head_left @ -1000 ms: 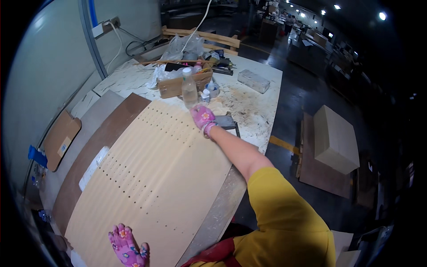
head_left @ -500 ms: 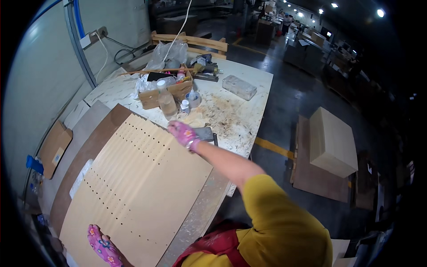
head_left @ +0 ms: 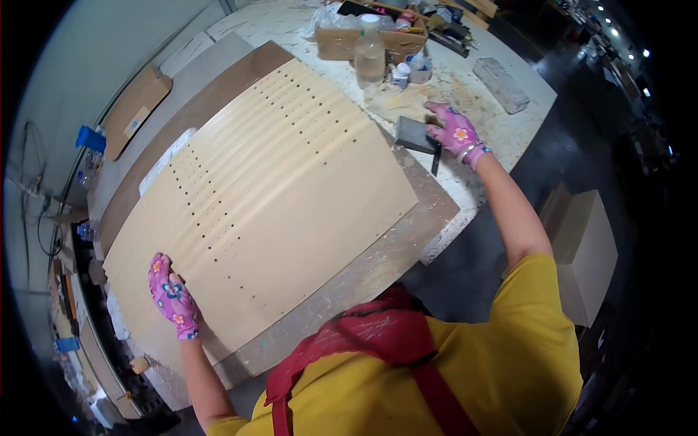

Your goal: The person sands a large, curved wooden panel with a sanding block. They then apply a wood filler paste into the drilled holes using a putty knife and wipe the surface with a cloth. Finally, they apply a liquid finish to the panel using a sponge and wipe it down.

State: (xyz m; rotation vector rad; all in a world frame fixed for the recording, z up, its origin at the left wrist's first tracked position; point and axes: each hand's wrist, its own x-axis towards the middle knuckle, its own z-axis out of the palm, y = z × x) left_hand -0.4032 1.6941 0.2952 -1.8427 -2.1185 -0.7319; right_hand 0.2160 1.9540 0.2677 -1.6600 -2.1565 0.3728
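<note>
Pale wooden panels with rows of small dark holes lie in front of me, seemingly overlapped in a stepped stack. Flat on their left end rests my left hand, in a pink flowered glove, fingers stretched out and holding nothing. My right hand, gloved alike, is beyond the panels' right end with its fingers apart. Its fingertips are at the edge of a dark grey block, probably a sanding block; whether they touch it I cannot tell. A thin dark strip lies beside that block.
Behind the panels stand a clear bottle, a small white bottle, a tape roll and a cluttered cardboard box. A worn whitish block lies at the table's far right. Brown board sits under the panels.
My right hand has moved from the panels' far edge to beside the grey block. My left hand still lies on the panels. The view has turned, bringing more of the left side in.
</note>
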